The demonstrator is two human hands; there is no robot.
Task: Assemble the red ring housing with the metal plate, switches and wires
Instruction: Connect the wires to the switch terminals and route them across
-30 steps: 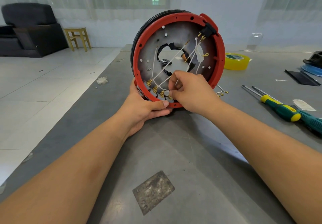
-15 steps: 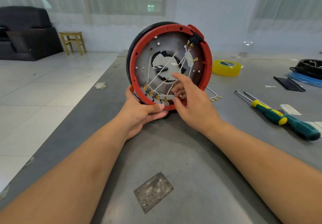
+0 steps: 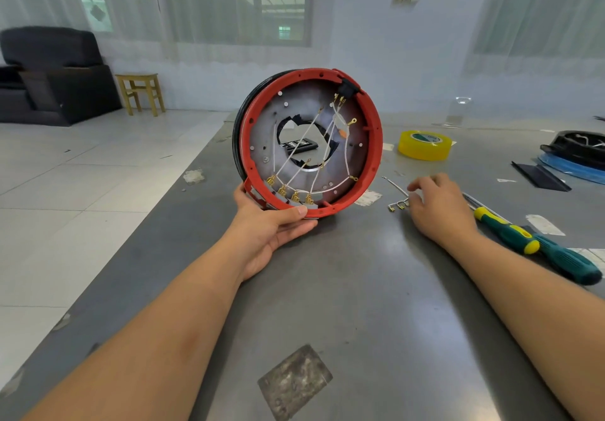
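Note:
The red ring housing (image 3: 373,145) stands on edge on the grey table, tilted toward me. Inside it sits the round metal plate (image 3: 262,132) with a ragged central hole. White wires (image 3: 307,145) with brass terminals cross the plate to several switches (image 3: 294,196) along the lower rim. A black switch (image 3: 347,89) sits at the top rim. My left hand (image 3: 271,224) grips the housing's bottom edge, thumb on the rim. My right hand (image 3: 438,208) rests on the table to the right, fingers on a loose bundle of wires (image 3: 397,199) with brass ends; whether it grips them I cannot tell.
Two green-handled screwdrivers (image 3: 537,250) lie right of my right hand. A yellow tape roll (image 3: 424,145) sits behind. A black and blue part (image 3: 576,155) and a black strip (image 3: 540,177) lie at far right. The table's left edge drops to a tiled floor.
My right hand has left the wires inside the housing and moved right, down onto the loose wire bundle on the table. My left hand still holds the housing.

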